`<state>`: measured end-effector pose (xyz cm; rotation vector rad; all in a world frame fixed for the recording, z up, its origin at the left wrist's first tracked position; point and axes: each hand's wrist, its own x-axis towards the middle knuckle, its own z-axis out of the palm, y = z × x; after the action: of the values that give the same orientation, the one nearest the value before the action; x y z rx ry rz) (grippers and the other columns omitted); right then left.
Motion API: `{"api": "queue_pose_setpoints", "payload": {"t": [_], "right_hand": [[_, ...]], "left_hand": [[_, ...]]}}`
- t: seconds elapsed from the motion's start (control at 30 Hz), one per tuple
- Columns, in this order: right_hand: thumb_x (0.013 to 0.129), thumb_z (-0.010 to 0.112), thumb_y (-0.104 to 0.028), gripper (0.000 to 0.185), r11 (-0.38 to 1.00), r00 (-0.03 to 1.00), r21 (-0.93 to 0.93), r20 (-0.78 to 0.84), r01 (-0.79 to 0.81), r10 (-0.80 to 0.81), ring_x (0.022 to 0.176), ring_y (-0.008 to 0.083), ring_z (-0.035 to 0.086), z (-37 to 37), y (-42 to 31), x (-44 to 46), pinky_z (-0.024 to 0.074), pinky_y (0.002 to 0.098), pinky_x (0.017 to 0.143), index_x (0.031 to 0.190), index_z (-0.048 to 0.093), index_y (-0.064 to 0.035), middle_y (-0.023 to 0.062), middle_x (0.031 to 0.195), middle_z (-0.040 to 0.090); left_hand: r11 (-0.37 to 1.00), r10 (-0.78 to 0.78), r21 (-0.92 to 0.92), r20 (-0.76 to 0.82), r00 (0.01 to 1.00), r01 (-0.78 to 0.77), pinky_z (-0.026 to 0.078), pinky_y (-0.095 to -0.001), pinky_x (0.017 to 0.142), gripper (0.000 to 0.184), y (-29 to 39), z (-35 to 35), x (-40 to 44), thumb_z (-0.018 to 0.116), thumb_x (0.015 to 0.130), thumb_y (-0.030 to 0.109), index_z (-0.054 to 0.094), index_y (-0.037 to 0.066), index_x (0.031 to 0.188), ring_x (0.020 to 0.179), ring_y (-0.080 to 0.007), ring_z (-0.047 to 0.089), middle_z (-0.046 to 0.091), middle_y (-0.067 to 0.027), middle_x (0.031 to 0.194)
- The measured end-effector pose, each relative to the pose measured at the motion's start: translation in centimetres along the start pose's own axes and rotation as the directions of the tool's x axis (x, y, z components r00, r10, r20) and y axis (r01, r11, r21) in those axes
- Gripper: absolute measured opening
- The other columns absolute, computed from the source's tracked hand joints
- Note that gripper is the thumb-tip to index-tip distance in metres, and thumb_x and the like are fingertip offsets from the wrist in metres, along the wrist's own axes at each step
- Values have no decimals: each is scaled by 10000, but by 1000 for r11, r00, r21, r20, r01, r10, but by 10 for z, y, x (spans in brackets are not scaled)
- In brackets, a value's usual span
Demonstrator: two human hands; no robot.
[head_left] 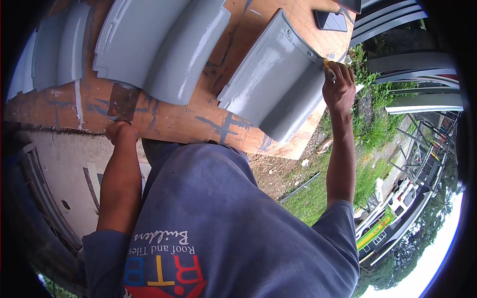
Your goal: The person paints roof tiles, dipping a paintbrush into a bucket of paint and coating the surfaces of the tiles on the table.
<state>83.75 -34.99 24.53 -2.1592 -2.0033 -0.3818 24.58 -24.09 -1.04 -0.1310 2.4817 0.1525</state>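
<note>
My right hand (pixel 340 89) is closed around a small tool with a yellow part (pixel 326 63), at the upper right corner of a glossy grey roof tile (pixel 278 74). The tool's working end is hard to make out. Near the front edge of the wooden board (pixel 174 121), my left hand (pixel 121 132) is closed by a dark, flat rectangular piece (pixel 123 102); its fingers are mostly hidden, and the grip is unclear. Another grey tile (pixel 159 49) lies between the hands, further up the board.
More grey tiles (pixel 59 44) lie at the left. A phone (pixel 331 21) rests near the board's top right corner. Grey curved strips (pixel 415 62) and grass (pixel 377 119) are at the right. Grey paint marks streak the board.
</note>
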Motion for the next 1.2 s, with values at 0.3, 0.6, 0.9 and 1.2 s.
{"api": "queue_pose_setpoints", "payload": {"t": [0.3, 0.6, 0.9, 1.2], "right_hand": [[765, 578, 75, 165, 898, 919, 406, 264, 169, -292, 691, 258, 641, -3, -93, -90, 581, 370, 628, 889, 638, -15, 129, 837, 678], [898, 729, -146, 142, 772, 743, 453, 668, -447, 38, 696, 322, 666, -22, -77, -67, 525, 429, 637, 925, 691, -12, 164, 793, 666], [918, 679, -129, 74, 988, 982, 92, -130, -123, 135, 941, 302, 676, 0, 10, -3, 565, 417, 807, 978, 710, -97, 50, 988, 724], [699, 685, 48, 363, 935, 991, 352, 132, -39, -9, 915, 275, 660, -34, -112, -166, 564, 389, 813, 1047, 644, -45, 91, 1062, 697]], "left_hand": [[995, 50, 83, -42, 998, -46, 582, -435, 991, 497, 0, -4, -15, 657, 916, 71, 509, 0, 1385, 1203, -351, 672, 627, -174, 1408], [982, 24, 189, 23, 999, -28, 541, -393, 1050, 533, 6, -8, -22, 635, 947, 156, 487, 7, 1437, 1263, -278, 644, 598, -142, 1460], [383, 278, 859, 244, 929, -341, 557, -337, 1005, 453, 5, -16, -26, 663, 938, 190, 597, 15, 1351, 1209, -231, 674, 645, -141, 1389], [880, 267, 387, 72, 961, -274, 546, -326, 1037, 352, -1, -23, -46, 679, 898, 246, 717, 127, 1228, 1231, -188, 664, 660, -54, 1394]]}}
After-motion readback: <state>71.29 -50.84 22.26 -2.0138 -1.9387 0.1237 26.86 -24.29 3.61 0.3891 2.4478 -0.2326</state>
